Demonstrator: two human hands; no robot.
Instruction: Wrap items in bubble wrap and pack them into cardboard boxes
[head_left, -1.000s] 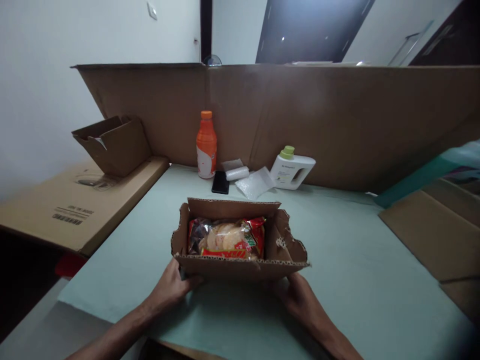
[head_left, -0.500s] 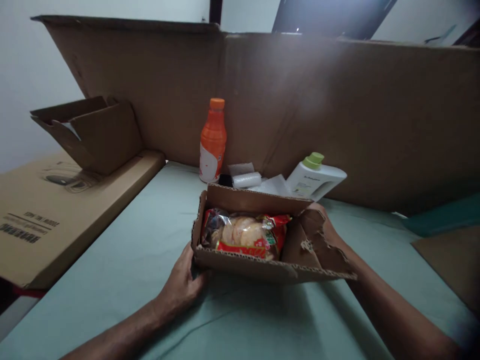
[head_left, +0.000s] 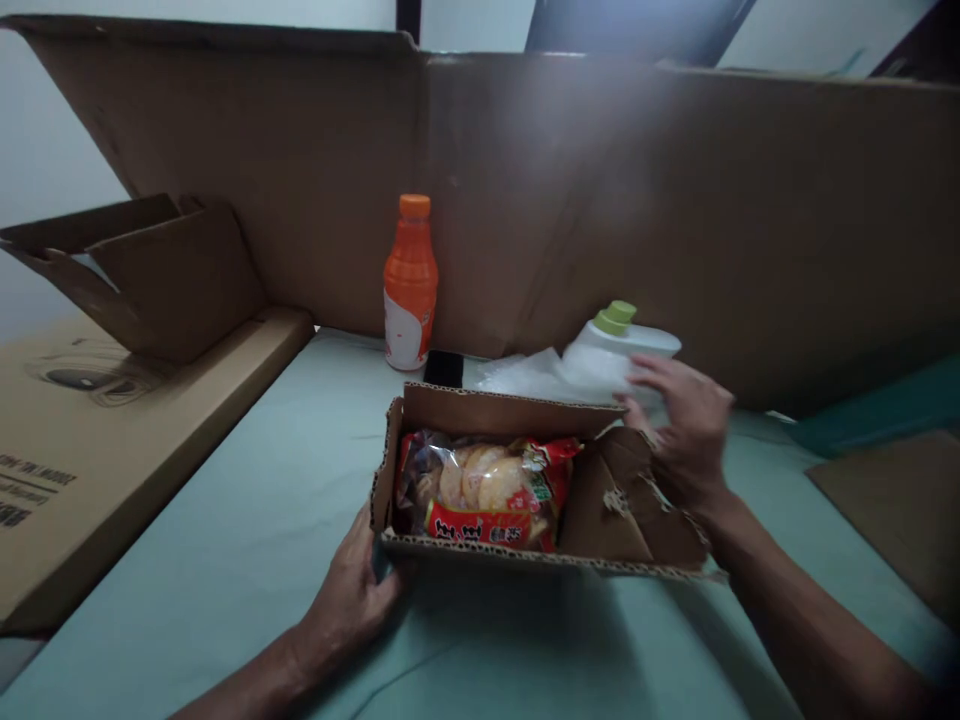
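A small torn cardboard box (head_left: 480, 408) sits on the pale green table (head_left: 247, 530) in front of me. Inside it lies a red and clear packet of round crackers (head_left: 484, 485), filling the left part. My left hand (head_left: 352, 590) grips the box's near left corner. My right hand (head_left: 686, 425) is stretched out past the box's far right corner, fingers apart, its fingertips on a white bottle with a green cap (head_left: 626, 340) lying just behind the box.
An orange bottle (head_left: 409, 285) stands at the back, a black phone (head_left: 444, 368) and clear plastic wrap (head_left: 521, 375) beside it. A tall cardboard wall (head_left: 600, 200) lines the far edge. An open carton (head_left: 150, 270) rests on a flat carton (head_left: 90, 420) at the left.
My right hand left the box's near right corner, passed along its right side and now reaches the white bottle. The view shifted forward and down. My left hand kept its hold.
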